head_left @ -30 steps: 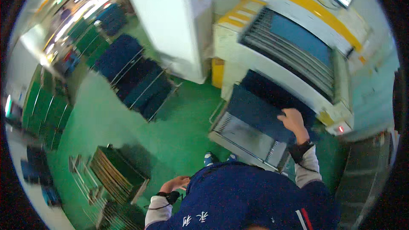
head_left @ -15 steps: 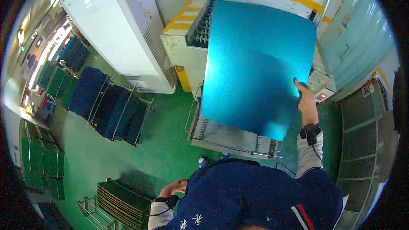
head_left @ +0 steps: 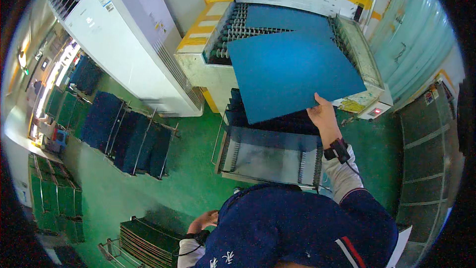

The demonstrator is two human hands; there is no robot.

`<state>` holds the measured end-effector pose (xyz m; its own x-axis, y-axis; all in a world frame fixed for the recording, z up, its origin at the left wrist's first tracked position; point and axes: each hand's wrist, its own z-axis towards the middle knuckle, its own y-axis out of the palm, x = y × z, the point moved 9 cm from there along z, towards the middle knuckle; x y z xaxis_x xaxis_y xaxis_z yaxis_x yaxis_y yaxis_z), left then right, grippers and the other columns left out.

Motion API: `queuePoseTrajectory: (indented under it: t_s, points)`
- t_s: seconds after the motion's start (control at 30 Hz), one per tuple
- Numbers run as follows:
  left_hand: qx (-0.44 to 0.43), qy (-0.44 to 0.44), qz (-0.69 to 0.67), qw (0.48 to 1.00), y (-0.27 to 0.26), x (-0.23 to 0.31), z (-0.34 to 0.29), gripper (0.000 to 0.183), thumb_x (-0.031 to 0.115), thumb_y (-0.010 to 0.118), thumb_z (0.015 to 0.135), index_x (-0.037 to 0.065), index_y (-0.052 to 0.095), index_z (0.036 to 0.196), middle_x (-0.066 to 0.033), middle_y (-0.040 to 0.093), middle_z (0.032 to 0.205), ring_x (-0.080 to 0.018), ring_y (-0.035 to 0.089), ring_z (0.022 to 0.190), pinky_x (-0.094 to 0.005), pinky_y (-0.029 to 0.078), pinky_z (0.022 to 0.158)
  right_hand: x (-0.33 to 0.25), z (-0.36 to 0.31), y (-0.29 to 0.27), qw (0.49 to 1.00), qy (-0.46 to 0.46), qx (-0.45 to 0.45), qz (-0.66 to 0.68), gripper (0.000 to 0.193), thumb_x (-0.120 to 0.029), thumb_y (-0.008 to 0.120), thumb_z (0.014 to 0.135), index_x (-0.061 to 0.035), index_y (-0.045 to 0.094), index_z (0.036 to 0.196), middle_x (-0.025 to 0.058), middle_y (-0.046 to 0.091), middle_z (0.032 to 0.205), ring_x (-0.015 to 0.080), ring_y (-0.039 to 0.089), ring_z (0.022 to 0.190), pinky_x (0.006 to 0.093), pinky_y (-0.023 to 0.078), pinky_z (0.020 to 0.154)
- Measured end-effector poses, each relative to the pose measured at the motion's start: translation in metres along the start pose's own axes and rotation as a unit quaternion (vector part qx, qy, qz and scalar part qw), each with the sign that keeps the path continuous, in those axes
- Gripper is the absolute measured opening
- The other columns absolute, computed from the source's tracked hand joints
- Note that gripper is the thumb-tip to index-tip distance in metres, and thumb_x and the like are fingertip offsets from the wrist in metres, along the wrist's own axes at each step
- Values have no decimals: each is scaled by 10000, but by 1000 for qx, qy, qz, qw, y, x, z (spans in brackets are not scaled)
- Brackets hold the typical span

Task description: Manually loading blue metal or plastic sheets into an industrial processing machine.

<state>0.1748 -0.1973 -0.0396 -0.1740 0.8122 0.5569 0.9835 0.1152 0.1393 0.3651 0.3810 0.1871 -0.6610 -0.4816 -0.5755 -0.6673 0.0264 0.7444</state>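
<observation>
A flat blue panel (head_left: 292, 72) hangs tilted over the near end of a roller conveyor (head_left: 220, 49). My right hand (head_left: 323, 114) grips it by its near edge, thumb on top, the other fingers hidden beneath. Farther back, a second blue panel (head_left: 282, 17) lies flat on the rollers. Below the held panel stands a slotted metal rack (head_left: 267, 164), with dark panels upright in its far part. My left hand (head_left: 204, 220) is low beside my waist, away from the panels. Its fingers reach toward my jacket, their tips partly hidden, and nothing shows in it.
A tall white air conditioner (head_left: 119, 44) stands left of the conveyor. Racks of dark panels (head_left: 131, 131) stand on the green floor at left, and another panel stack (head_left: 148, 240) is near my left arm. Clear curtain strips (head_left: 414, 44) and a grey mesh rack (head_left: 424, 168) are at right.
The held panel has turned and tilted, its near edge swinging up off the rack. My right hand has moved left with it. The second panel on the rollers now shows. My left hand stays low.
</observation>
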Motion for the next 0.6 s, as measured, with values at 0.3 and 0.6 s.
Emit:
queuePoseTrajectory:
  t_s: [0.3,0.6]
  points:
    - [51,9,-17,999,13,56,-20,622,426,614,868,27,435,1309,-76,573,1204,-214,564,1069,-389,489,845,65,32,-5,971,192,-47,-134,174,-212,564,902,-60,547,986,120,624,957,230,582,813,363,492,698]
    - [46,9,-82,996,-1,-23,21,527,197,611,889,36,398,1343,-31,587,1183,-162,590,1014,-339,503,808,65,55,4,975,186,-72,-96,214,-215,575,896,-27,549,993,122,645,908,210,598,764,330,495,658]
